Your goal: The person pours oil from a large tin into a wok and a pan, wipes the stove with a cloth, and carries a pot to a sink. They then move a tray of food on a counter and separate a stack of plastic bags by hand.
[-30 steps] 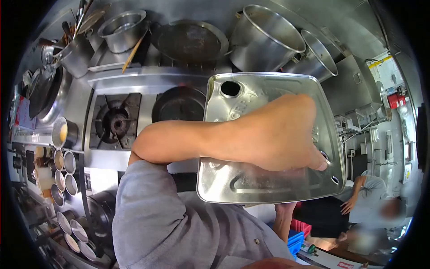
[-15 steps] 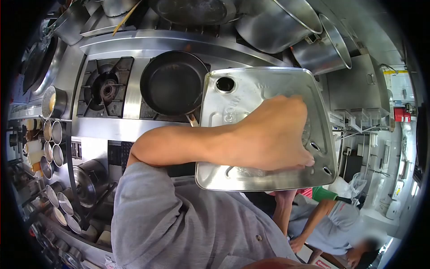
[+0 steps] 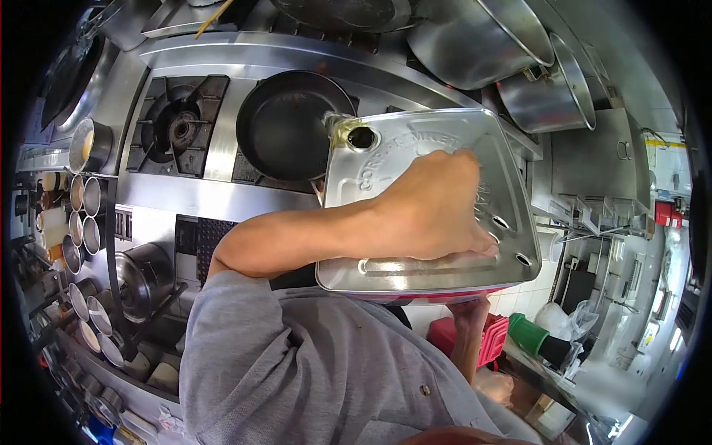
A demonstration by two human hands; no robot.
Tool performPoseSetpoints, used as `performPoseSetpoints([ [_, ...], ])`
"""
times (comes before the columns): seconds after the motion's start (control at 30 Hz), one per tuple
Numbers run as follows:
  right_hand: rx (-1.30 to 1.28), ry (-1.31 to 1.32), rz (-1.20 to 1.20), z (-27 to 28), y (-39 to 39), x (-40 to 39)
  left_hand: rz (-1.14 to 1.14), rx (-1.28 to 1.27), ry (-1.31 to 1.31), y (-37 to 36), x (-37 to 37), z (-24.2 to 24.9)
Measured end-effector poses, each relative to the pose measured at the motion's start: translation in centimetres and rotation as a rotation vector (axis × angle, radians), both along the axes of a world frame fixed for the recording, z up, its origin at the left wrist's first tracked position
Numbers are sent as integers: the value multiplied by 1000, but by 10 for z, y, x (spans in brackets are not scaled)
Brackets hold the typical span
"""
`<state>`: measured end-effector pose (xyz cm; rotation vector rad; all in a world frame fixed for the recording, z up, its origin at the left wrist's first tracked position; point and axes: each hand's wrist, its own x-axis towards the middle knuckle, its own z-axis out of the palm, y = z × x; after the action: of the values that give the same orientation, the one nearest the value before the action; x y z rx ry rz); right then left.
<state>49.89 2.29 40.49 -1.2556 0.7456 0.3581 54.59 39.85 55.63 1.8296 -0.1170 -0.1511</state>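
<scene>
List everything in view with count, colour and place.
Metal tin: one, silver, centre
Liquid: one patch, yellowish, tin's upper-left corner
Frying pan: one, black, on stove
Stove: one, silver, upper left
Bare burner: one, black, upper left
Large pots: two, silver, top right
Wide pan: one, dark, top edge
Stick: one, yellow, top left
Small pots: several, silver, left
Lidded pot: one, grey, lower left
Cabinet: one, grey, right
Box: one, red, far right
Crate: one, red, lower right
Bin: one, green, lower right
Plastic bag: one, clear, beside bin
Other person: one, mostly hidden, lower right
Rest: too small or blurred
Shirt: one, grey, bottom
Left hand: one, bare, on tin's top
Right hand: one, bare, at tin's near edge
</scene>
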Motion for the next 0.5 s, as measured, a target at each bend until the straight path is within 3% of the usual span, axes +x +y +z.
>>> performPoseSetpoints([
  [0.5, 49, -8, 74, 2, 2, 12, 100, 6, -42, -4, 3, -16],
])
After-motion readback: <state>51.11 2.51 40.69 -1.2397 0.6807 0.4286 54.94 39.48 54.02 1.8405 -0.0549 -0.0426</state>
